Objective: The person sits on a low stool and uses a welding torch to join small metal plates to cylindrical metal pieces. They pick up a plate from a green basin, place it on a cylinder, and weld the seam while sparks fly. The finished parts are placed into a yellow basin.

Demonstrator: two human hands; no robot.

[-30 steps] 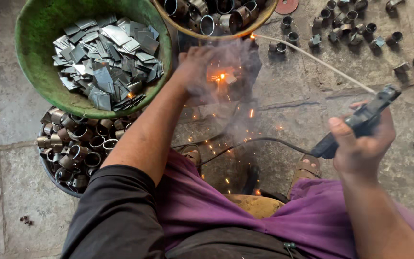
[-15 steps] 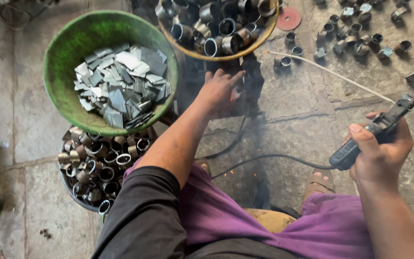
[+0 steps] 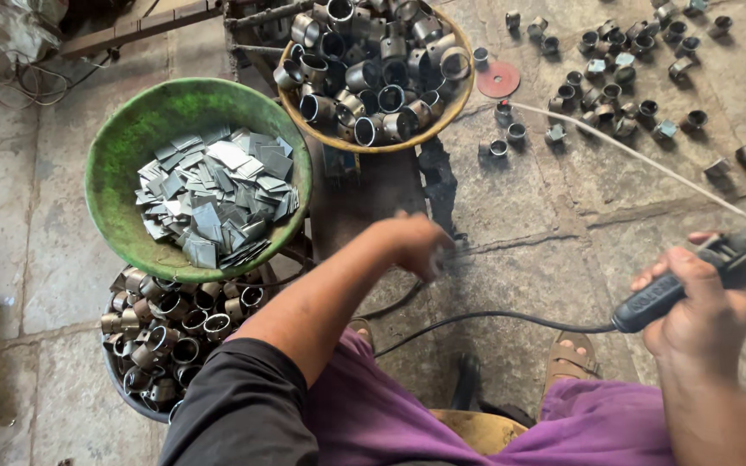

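My right hand [image 3: 699, 304] grips the black handle of a welding electrode holder [image 3: 662, 293] at the right, over the stone floor. A black cable [image 3: 494, 318] runs from the handle towards my knees. A thin white rod [image 3: 632, 154] stretches from the holder's jaw up and left across the floor. My left hand [image 3: 416, 244] is blurred with its fingers curled, just in front of a dark metal work block [image 3: 373, 185]. I cannot tell whether it holds anything.
A green bowl [image 3: 131, 129] of flat grey metal plates sits at the left. A yellow-rimmed basket [image 3: 455, 99] of short metal rings stands behind the block, and a dark basin [image 3: 118, 375] of rings lies at the lower left. Several loose rings [image 3: 615, 95] and a red disc [image 3: 498, 79] lie on the floor.
The sparks and smoke at the work block are gone. My left hand has lifted off the block, drawn back towards me and curled its fingers. My right hand still holds the holder.
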